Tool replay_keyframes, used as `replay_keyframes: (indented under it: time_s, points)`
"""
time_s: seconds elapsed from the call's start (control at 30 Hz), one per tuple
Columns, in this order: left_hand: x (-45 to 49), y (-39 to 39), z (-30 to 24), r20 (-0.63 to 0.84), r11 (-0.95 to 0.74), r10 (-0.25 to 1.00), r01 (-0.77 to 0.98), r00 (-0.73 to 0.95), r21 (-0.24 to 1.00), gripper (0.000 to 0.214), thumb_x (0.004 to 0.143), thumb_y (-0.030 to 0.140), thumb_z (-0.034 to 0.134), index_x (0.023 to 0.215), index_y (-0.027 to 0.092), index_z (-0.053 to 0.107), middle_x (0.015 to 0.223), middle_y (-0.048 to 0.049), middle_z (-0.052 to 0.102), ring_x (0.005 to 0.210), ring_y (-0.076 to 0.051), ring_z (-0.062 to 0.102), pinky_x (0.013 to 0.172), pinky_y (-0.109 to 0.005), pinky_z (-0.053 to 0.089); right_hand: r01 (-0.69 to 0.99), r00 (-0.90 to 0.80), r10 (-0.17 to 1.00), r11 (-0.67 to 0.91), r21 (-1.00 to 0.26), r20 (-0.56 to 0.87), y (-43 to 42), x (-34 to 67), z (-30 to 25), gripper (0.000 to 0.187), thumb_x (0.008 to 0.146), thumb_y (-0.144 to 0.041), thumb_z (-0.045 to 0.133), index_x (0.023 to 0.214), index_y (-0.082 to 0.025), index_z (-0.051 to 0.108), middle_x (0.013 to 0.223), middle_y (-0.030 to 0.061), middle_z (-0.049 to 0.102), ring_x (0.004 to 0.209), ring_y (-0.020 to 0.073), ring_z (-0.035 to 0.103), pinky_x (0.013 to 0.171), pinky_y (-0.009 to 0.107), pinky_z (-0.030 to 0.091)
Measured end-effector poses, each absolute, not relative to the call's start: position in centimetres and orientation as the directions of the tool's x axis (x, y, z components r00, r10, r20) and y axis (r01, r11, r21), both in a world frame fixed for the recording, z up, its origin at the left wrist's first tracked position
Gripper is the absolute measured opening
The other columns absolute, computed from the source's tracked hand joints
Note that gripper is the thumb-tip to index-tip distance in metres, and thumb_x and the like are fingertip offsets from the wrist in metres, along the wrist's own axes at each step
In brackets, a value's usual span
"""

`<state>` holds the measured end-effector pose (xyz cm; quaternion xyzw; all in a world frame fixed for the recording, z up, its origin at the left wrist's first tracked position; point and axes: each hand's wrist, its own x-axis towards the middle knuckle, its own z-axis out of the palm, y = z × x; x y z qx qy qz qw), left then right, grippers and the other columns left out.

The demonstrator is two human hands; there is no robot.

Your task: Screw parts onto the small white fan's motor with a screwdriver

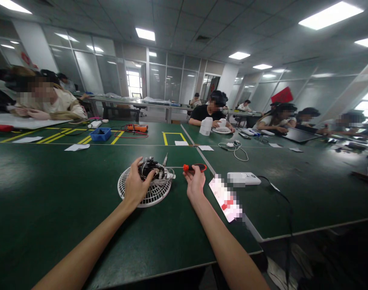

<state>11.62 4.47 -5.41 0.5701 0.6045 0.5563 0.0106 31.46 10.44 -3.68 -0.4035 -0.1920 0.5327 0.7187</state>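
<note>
A white round fan grille (154,194) lies flat on the green table (66,201) in front of me. On top of it sits the fan's dark motor unit (152,168) with white wires. My left hand (137,183) is closed around that motor unit from the left. My right hand (194,181) grips a screwdriver with a red and black handle (193,167). Its thin shaft points left and reaches the motor unit.
A phone (228,199) and a white box (243,178) with a black cable lie right of my hands. Farther back are a blue tray (100,134), an orange meter (137,127), a white charger with cord (235,147) and paper slips. Other people sit at the tables behind.
</note>
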Motion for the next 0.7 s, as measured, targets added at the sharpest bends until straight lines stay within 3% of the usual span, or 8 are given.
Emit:
replay_keyframes:
  time_s: [0.13,0.33,0.43,0.6,0.7]
  points:
    - [11.61,4.51,-5.48,0.609,-0.254,0.710,0.679,-0.353,0.689,0.069,0.088,0.053,0.068,0.145,0.022,0.046,0.136,-0.0167,0.064,0.125,-0.033,0.065,0.106,-0.053,0.054,-0.556,0.380,0.915,0.105,-0.825,-0.139,10.46,31.18,-3.95,0.047,0.067,-0.046,0.084,0.086,-0.024,0.048,0.056,-0.0102,0.058,0.045,0.0094,0.054,0.045,0.019,0.043]
    - [11.62,4.53,-5.47,0.604,-0.245,0.710,0.678,-0.361,0.693,0.070,0.087,0.055,0.069,0.144,0.021,0.047,0.135,-0.0175,0.065,0.124,-0.034,0.065,0.105,-0.054,0.054,-0.667,0.363,0.912,0.113,-0.736,-0.189,10.43,31.58,-3.88,0.022,0.075,-0.032,0.070,0.086,-0.023,0.053,0.068,-0.0066,0.064,0.063,0.0128,0.066,0.061,0.025,0.058]
    - [11.53,4.59,-5.56,0.613,-0.252,0.706,0.682,-0.355,0.686,0.069,0.087,0.054,0.069,0.144,0.021,0.047,0.133,-0.0173,0.066,0.123,-0.034,0.066,0.104,-0.055,0.054,-0.668,0.366,0.912,0.121,-0.734,-0.182,10.42,31.66,-3.56,0.021,0.073,-0.026,0.071,0.084,-0.021,0.054,0.069,-0.0046,0.066,0.065,0.0125,0.068,0.065,0.025,0.059]
    - [11.52,4.60,-5.68,0.631,-0.271,0.693,0.684,-0.349,0.677,0.067,0.088,0.054,0.068,0.143,0.021,0.048,0.133,-0.0170,0.065,0.123,-0.033,0.066,0.104,-0.054,0.054,-0.559,0.415,0.899,0.130,-0.819,-0.141,10.46,31.44,-3.55,0.039,0.068,-0.037,0.084,0.085,-0.023,0.052,0.057,-0.0100,0.058,0.046,0.0083,0.052,0.046,0.018,0.044]
    - [11.62,4.57,-5.68,0.629,-0.264,0.690,0.685,-0.357,0.679,0.066,0.088,0.051,0.069,0.142,0.021,0.048,0.133,-0.0161,0.065,0.124,-0.033,0.065,0.106,-0.053,0.053,-0.601,0.389,0.902,0.095,-0.793,-0.187,10.58,31.49,-3.85,0.034,0.072,-0.042,0.079,0.086,-0.023,0.054,0.060,-0.0087,0.059,0.049,0.0095,0.055,0.047,0.020,0.047]
